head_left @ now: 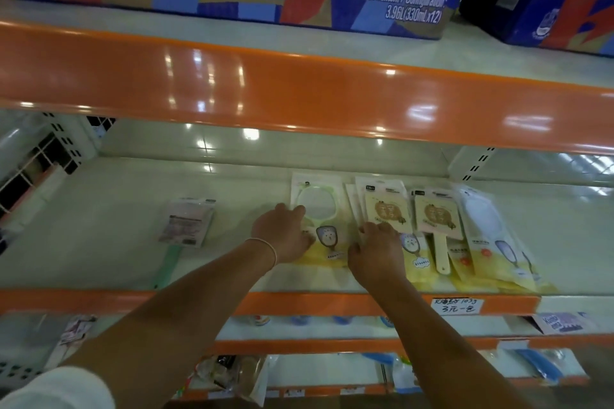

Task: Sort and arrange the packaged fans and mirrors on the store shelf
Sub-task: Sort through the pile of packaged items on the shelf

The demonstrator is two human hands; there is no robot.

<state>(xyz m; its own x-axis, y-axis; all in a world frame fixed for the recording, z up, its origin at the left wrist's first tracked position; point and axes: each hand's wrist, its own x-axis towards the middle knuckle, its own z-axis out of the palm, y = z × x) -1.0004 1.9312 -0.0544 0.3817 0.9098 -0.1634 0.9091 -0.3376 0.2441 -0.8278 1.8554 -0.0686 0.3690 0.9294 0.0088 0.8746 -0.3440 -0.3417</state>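
Far left on the shelf: a lone pink package with green handle, well apart from the rest. Next, left hand, grip pinching the edge of the green-rimmed mirror package. Just beside, right hand, fingers curled onto the stack of tan packages. Rightmost: second tan package, then white fan package, overlapping
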